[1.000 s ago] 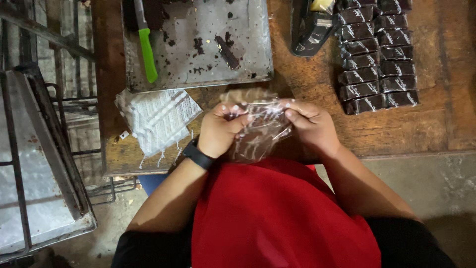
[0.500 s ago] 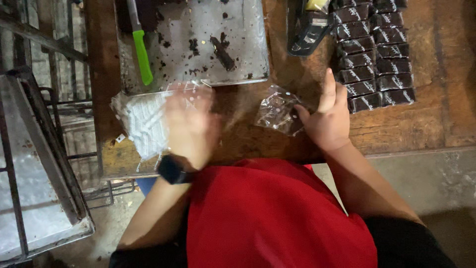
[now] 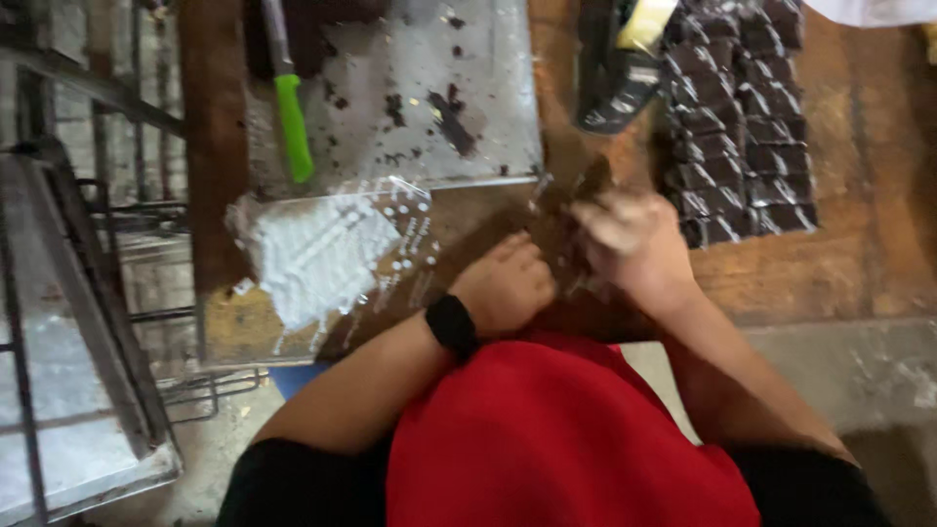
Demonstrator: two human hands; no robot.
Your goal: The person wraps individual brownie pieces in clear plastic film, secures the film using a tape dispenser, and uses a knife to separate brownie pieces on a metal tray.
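A wooden table [image 3: 859,244] fills the scene, with a grey metal tray [image 3: 410,88] at its far side, smeared with dark crumbs. Right of the tray lie rows of dark wrapped bars [image 3: 742,127] in clear film. At the near left sits a stack of clear plastic bags [image 3: 322,249], printed with white dots. A green-handled knife [image 3: 291,122] rests on the tray's left. Both hands meet at the table's near edge — the left hand [image 3: 503,288] curled, fingers pressed together, the right hand [image 3: 634,244] seemingly pinching a small dark piece in clear wrap [image 3: 566,210] (motion blur hides the grip). The film could slip or tear, I judge, if tugged unevenly.
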